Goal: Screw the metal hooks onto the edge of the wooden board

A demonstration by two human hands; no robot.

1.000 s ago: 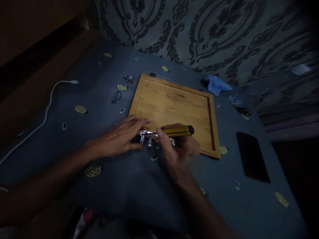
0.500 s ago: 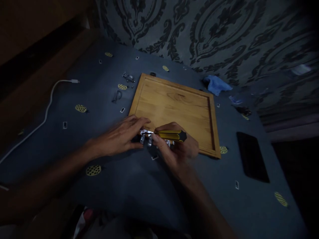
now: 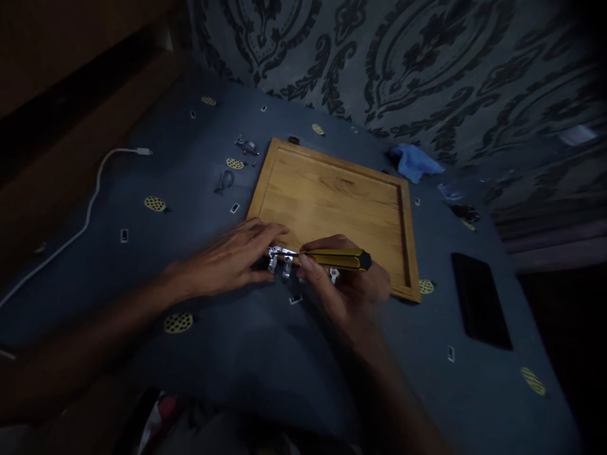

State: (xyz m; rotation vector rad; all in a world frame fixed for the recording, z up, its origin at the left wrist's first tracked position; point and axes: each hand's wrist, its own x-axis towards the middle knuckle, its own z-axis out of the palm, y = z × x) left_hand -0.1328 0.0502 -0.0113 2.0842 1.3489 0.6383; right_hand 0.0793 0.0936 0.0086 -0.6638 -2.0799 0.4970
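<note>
A shallow wooden tray-like panel (image 3: 351,202) with a raised rim lies on the blue cloth. Along its near edge sits a shiny metal fitting (image 3: 286,268), with rounded parts hanging down. My left hand (image 3: 232,256) grips this fitting against the edge, fingers over the wood and thumb below. My right hand (image 3: 353,291) is wrapped round the yellow-and-black handle of a screwdriver (image 3: 339,258), held nearly level with its shaft pointing left across the fitting. Another shiny metal piece (image 3: 334,275) shows beside my right fingers. The exact contact of the tip is too dark to tell.
Two loose metal fittings (image 3: 246,146) (image 3: 224,181) lie left of the panel. A white cable (image 3: 97,189) runs along the left side. A blue rag (image 3: 415,162) lies by the patterned wall, and a black phone-like slab (image 3: 481,300) rests at the right.
My right hand and the screwdriver have shifted slightly right, uncovering more of the shaft and the metal piece by my fingers. My left hand stays in place.
</note>
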